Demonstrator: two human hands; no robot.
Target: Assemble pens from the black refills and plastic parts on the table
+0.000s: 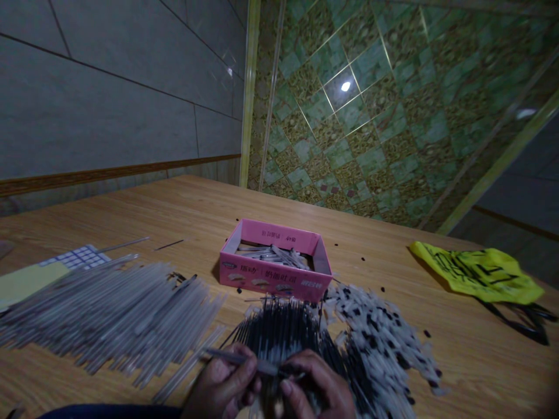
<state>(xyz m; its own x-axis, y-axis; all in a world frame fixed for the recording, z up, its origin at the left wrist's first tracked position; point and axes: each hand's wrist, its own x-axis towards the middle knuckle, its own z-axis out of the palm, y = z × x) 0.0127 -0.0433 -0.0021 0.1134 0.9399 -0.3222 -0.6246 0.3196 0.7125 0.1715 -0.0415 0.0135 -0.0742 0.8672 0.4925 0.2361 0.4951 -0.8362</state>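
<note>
Left hand (pixel 229 383): thumb and forefinger pinching a slender grey tube (pixel 267 366), which lies aslant across the fingers; one end juts past the knuckles on the left, the other runs into the grip of the right hand (pixel 322 384); right thumb and fingertips drawn in around a dark piece (pixel 292 371) at that end; whether piece and tube are joined, cannot tell; hands near each other, tube bridging the gap.

Just beyond the fingers, a sheaf of thin black rods (pixel 279 326), pointing away; to its right, touching, a loose heap of small white and black pieces (pixel 379 326); left of the hands, a broad spread of clear tubes (pixel 109 314), roughly parallel; behind the rods, a pink box (pixel 275 283), open-topped, pale sticks (pixel 275 254) inside.

Farther out: blue-checked cloth (pixel 82 257) at left; yellow bag (pixel 476 273), black lettering, at far right; all on a wood-grain table (pixel 192 201); green patterned tiles (pixel 340 145) beyond.
</note>
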